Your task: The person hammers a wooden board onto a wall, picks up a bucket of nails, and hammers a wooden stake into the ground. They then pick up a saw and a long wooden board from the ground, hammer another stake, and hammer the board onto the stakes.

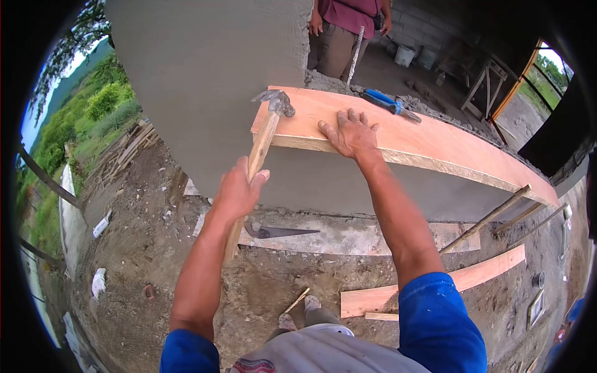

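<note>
A claw hammer (264, 138) with a pale wooden handle is gripped in my left hand (239, 189), which is closed around the shaft. The hammer's metal head is up at the left end of a long reddish wooden board (454, 146), overlapping it in this view. My right hand (353, 132) lies flat near the board's front edge, fingers spread. Just beyond that hand, blue-handled pliers (384, 101) rest along the board's back edge. The board runs along the top of a low grey wall (373, 186), beside a taller plastered wall (205, 68).
Wooden poles (488, 217) lean up under the board's right part. Below lie a hand saw (283, 232), a cut plank (491, 266) and a thin stick (297, 299). Behind the low wall stands another person (345, 37) near a ridged rod (356, 56). Stacked timber (124, 152) sits at left.
</note>
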The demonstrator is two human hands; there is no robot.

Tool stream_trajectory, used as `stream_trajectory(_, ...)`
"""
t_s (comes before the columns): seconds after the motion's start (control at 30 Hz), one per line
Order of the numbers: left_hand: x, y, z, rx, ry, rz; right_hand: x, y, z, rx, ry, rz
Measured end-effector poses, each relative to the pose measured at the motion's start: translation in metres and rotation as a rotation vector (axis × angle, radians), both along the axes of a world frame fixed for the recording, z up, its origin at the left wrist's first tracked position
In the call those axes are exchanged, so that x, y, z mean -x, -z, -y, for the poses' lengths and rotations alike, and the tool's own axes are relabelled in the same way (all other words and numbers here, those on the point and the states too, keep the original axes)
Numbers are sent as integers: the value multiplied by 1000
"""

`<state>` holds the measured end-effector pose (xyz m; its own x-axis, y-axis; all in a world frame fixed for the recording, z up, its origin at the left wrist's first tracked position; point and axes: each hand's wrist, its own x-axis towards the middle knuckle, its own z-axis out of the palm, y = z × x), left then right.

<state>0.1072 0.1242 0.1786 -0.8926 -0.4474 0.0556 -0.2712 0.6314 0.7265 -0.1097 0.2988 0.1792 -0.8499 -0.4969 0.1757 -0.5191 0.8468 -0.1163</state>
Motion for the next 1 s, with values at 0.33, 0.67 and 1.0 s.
stream_trajectory(0.33,-42,69,27,-395,-275,-235,0,50,0,-134,-184,-513)
stream_trajectory(0.67,-63,163,5,-489,-265,-344,-5,62,18,-64,-217,-599)
stream_trajectory(1.0,-48,197,-6,-596,-40,-466,-11,62,30,-48,-263,-624)
